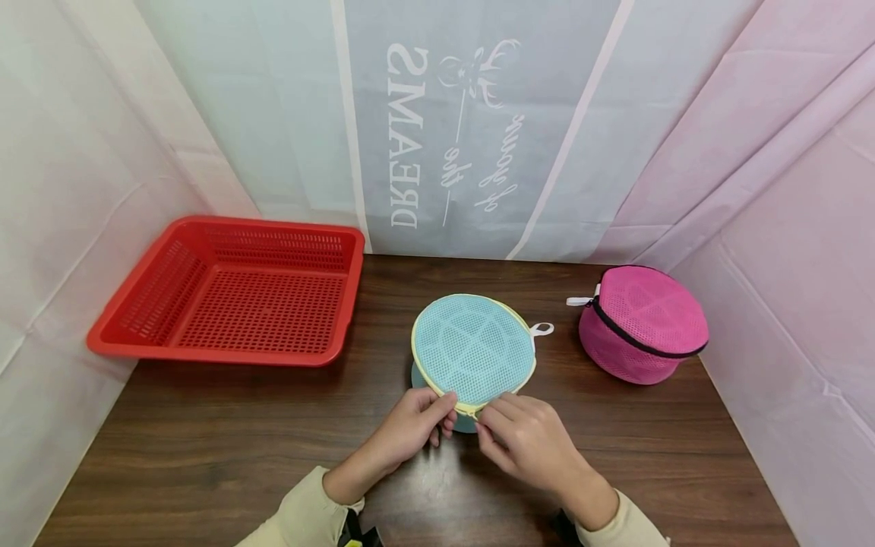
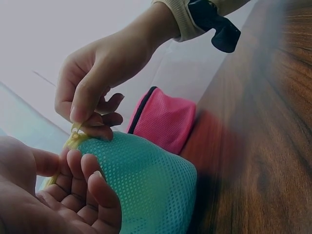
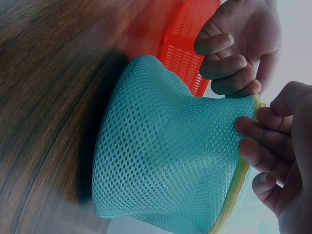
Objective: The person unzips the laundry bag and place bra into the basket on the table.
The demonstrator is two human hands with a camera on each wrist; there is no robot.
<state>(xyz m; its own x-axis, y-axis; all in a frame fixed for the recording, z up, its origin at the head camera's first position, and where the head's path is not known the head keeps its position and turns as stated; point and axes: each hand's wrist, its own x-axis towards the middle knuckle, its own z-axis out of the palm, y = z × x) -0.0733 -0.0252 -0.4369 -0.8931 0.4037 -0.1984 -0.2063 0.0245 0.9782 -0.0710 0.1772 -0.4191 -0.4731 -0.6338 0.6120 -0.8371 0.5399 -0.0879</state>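
A round light-blue mesh laundry bag (image 1: 475, 346) with a yellow zipper (image 3: 236, 185) around its lid stands on the table before me. Its lid looks closed in the head view, and a white loop (image 1: 542, 329) sticks out at its right side. At the near edge, my left hand (image 1: 413, 425) pinches the yellow rim between thumb and fingers. Just to the right of it, my right hand (image 1: 529, 441) pinches the small yellow zipper pull (image 2: 75, 128). In the right wrist view, the bag's mesh side is creased below both hands.
A pink mesh laundry bag (image 1: 642, 304) with a black zipper and white tab stands at the right. At the left is a red plastic basket (image 1: 225, 353) with nothing in it. A printed curtain (image 1: 472, 129) hangs behind the wooden table (image 1: 205, 441).
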